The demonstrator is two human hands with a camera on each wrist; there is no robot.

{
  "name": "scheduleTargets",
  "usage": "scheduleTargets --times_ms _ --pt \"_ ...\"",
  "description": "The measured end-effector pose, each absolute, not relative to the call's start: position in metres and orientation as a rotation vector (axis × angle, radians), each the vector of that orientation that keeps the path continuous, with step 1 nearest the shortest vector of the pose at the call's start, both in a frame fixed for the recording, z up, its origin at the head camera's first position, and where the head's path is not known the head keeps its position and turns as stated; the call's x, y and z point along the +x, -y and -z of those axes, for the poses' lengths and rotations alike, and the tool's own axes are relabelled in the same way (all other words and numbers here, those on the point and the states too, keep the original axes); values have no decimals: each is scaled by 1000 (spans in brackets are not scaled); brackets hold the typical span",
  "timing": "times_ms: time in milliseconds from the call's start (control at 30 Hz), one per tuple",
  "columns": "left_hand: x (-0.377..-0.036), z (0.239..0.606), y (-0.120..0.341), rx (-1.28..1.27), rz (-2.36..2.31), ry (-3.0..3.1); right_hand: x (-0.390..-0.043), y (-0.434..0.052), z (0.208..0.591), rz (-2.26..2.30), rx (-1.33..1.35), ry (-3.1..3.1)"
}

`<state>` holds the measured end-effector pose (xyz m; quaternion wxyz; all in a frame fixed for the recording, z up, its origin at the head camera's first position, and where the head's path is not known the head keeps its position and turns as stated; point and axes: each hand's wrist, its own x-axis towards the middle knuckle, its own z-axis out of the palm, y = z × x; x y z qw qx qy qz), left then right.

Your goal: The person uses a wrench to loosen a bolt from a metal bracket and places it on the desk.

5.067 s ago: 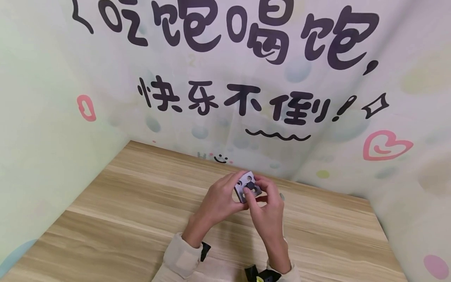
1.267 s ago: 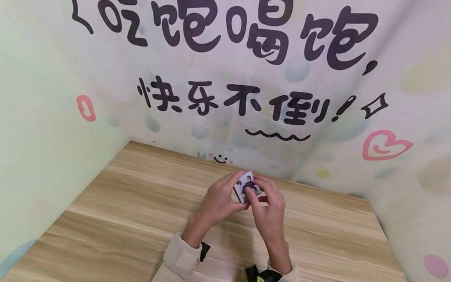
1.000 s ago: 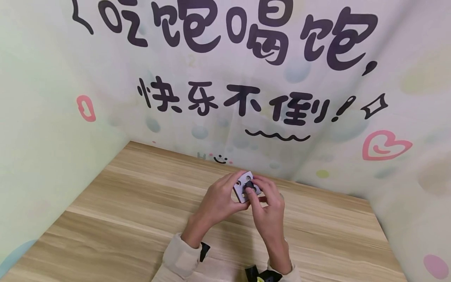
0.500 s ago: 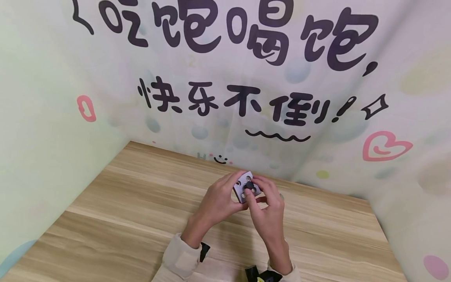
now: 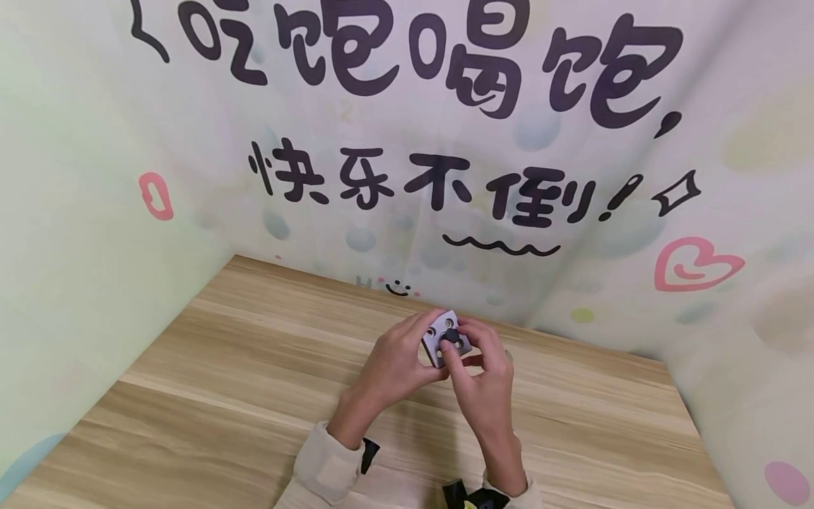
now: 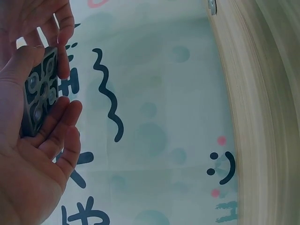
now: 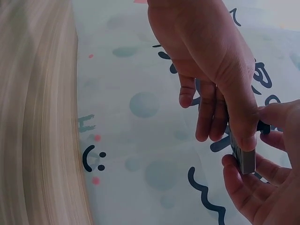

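Holding a small grey block (image 5: 443, 338) w/ both hands over the table (image 5: 242, 367): left hand (image 5: 397, 357) fingers curl round it, right hand (image 5: 483, 382) pinches its black knob (image 5: 451, 336); printed wall (image 5: 445, 212) just behind.

This looks like a small play corner or eating booth, not a workshop or lab. A light wooden table (image 5: 254, 382) fills the floor of the view. Soft printed walls stand close around the table on three sides. The back wall (image 5: 407, 177) behind the table has big black Chinese writing on it. A pink heart (image 5: 696, 263) is drawn on the wall to the right, above the table. A tiny smiley face (image 5: 399, 287) sits just above the table's far edge. Pale dots and bubbles cover the walls.
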<state>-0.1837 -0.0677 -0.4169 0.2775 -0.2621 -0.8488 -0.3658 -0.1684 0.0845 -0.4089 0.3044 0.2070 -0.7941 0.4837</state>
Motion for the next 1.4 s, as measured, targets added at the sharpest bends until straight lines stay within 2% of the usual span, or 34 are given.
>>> scheduleTargets --times_ms 767,1400 --pt "-185 419 68 -701 993 2285 -168 -84 408 -1259 591 2072" --pt "-184 418 66 -709 996 2285 -168 -83 409 -1292 522 2070"
